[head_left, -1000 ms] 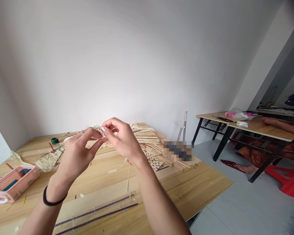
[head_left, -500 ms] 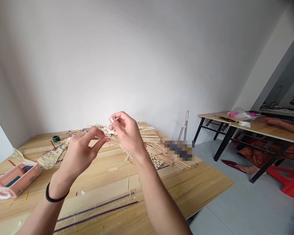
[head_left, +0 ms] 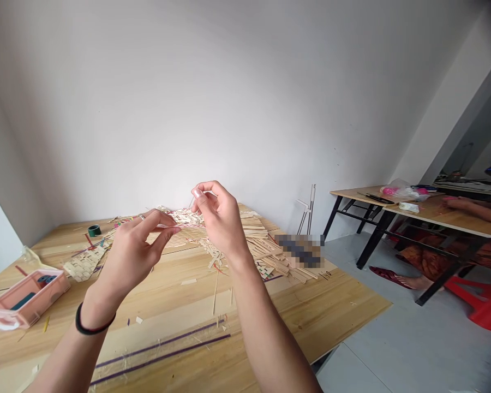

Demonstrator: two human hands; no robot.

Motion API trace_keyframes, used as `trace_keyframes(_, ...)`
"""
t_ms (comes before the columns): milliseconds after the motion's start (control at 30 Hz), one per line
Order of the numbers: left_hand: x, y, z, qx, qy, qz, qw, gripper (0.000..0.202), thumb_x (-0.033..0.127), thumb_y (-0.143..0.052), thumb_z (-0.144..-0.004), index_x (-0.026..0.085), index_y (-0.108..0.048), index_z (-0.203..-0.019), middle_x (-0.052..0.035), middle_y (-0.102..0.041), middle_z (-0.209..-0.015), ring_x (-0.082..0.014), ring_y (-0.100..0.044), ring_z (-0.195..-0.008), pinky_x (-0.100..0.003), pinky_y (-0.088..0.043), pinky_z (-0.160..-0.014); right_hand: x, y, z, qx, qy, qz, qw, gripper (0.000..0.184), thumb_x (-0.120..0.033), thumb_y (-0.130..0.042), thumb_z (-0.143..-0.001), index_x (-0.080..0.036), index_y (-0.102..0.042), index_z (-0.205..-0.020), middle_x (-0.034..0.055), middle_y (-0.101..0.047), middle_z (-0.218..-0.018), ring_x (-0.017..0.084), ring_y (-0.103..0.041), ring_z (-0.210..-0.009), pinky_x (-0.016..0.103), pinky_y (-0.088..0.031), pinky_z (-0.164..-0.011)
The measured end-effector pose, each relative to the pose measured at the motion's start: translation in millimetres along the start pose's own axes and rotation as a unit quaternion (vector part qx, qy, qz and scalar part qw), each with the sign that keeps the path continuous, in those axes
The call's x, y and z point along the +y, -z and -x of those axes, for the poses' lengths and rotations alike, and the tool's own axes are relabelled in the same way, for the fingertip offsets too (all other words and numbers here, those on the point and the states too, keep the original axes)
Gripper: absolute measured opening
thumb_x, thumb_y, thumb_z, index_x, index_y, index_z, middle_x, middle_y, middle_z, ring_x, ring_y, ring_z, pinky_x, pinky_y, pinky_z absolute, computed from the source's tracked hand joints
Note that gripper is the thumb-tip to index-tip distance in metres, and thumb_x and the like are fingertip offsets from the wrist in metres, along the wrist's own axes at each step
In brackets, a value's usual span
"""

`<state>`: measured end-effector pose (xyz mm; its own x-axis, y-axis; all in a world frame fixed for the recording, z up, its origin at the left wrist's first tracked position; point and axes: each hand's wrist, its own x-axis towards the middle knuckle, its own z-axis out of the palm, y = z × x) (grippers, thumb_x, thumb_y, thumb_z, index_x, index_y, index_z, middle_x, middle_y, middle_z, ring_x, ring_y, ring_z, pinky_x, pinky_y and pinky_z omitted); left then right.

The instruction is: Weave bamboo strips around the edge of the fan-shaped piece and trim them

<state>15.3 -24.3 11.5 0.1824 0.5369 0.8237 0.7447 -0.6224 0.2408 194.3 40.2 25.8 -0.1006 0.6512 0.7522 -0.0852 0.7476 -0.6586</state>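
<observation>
My hands: two, both raised over the wooden table [head_left: 303, 322], just apart.
Left hand [head_left: 133, 245]: thumb and fingertips pinching one thin pinkish strip [head_left: 190, 225], its detail too small to read; one ring, one dark wristband [head_left: 92, 331].
Right hand [head_left: 219, 218]: thumb and fingertip pressed together on what looks like one fine thread [head_left: 191, 202].
Pinkish strip: one, stretching from my left fingertips toward my right hand, above the tabletop.
Purple strips [head_left: 163, 358]: two, side by side on the table nearest me.
Pale strips [head_left: 251, 226]: a heap beyond my hands, too many to count.
Pink box [head_left: 49, 305]: one, at the table's left.
Green roll [head_left: 94, 230]: one, beyond the box.
Woven piece [head_left: 85, 263]: one, pale, just beside the box.
Co-worker's arm [head_left: 474, 209]: one, resting at another table, far right.
Red stool [head_left: 489, 305]: one, beneath.
</observation>
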Motion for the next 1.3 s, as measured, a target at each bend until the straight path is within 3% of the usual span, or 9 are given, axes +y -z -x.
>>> trace_keyframes(433,-2.3,-0.4,-0.6,-0.006,-0.015,-0.005,1.0,0.011,0.03,-0.061,-0.102,0.025,-0.069,-0.096,0.0013,-0.081,-0.091,-0.0162,-0.077,-0.077,-0.028,-0.065,-0.069,1.9,3.7,-2.8,0.034,0.004,-0.025,0.999,0.017,-0.039,-0.061,-0.103,-0.023,-0.059,-0.099,-0.0026,-0.061,-0.074,0.015,-0.064,-0.073,0.031,-0.049,-0.068)
trace_keyframes(800,-2.6,0.8,0.7,-0.006,0.007,-0.002,1.0,0.013,0.032,-0.061,-0.101,0.024,-0.07,-0.095,-0.0008,-0.081,-0.092,-0.0172,-0.078,-0.078,-0.029,-0.066,-0.071,4.9,12.0,-4.1,0.086,0.003,-0.03,0.996,0.026,-0.049,-0.064,-0.103,-0.023,-0.059,-0.101,-0.0031,-0.057,-0.07,0.014,-0.054,-0.063,0.03,-0.043,-0.062)
trace_keyframes(1000,-7.5,0.2,0.5,-0.008,0.007,-0.006,1.0,0.011,0.032,-0.064,-0.102,0.025,-0.07,-0.097,0.0008,-0.082,-0.091,-0.0169,-0.079,-0.078,-0.028,-0.063,-0.069,3.1,15.5,-4.2,0.119,0.019,-0.041,0.992,0.023,-0.045,-0.062,-0.104,-0.023,-0.059,-0.101,-0.0026,-0.057,-0.071,0.014,-0.058,-0.068,0.029,-0.043,-0.064)
trace_keyframes(1300,-12.2,1.1,0.2,-0.028,0.016,-0.015,0.999,0.016,0.034,-0.06,-0.103,0.025,-0.073,-0.1,-0.0002,-0.083,-0.092,-0.0188,-0.081,-0.08,-0.029,-0.06,-0.071,5.9,19.5,-6.9,0.157,0.023,-0.027,0.987,0.024,-0.047,-0.063,-0.103,-0.024,-0.058,-0.1,-0.0026,-0.054,-0.073,0.013,-0.052,-0.062,0.028,-0.041,-0.059)
